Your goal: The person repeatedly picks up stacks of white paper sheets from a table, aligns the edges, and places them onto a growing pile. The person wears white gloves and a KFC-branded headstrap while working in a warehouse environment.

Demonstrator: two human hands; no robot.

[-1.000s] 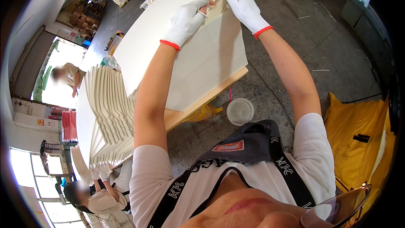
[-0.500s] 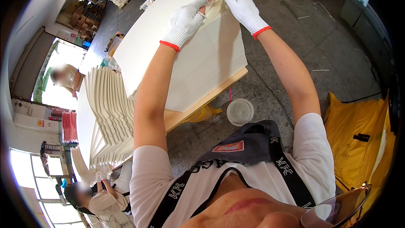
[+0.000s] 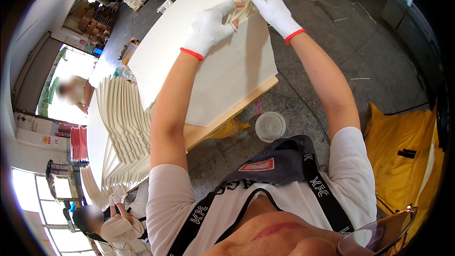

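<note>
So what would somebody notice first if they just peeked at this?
Probably the two white-gloved hands, left hand and right hand, pinching a small cream folded card piece at the top. Below them lies a big white flat board, with a fanned stack of cream card sheets at the left.

Both gloved hands [image 3: 239, 16] pinch folded cardboard [image 3: 239, 12].

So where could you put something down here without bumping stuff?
The big cream board is bare between the left forearm and its right edge, near the wooden table edge. The grey floor right of the right arm is open too. It is crowded at the far corner, where both hands pinch a folded sheet, and by the fanned stack.
</note>
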